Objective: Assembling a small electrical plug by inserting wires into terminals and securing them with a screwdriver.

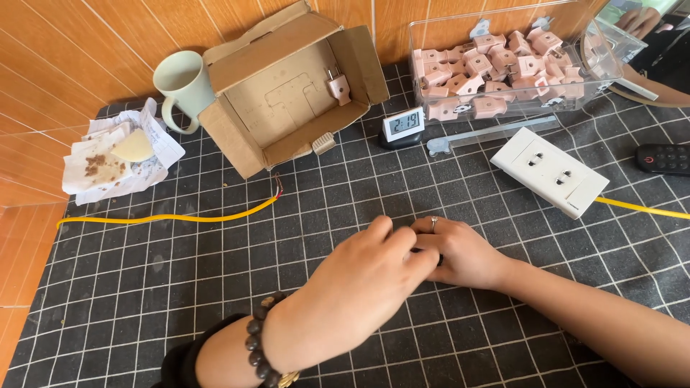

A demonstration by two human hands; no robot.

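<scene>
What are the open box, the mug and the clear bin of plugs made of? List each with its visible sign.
Open box: brown corrugated cardboard, matte, with creased flaps.
Mug: probably glazed ceramic or plastic, pale green, smooth with soft sheen.
Clear bin: rigid transparent plastic, glossy; pink plugs show through its walls.

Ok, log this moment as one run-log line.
left hand: over small dark item, grip unclear | right hand: touching it | yellow wire: loose on mat | cardboard box: open
</scene>
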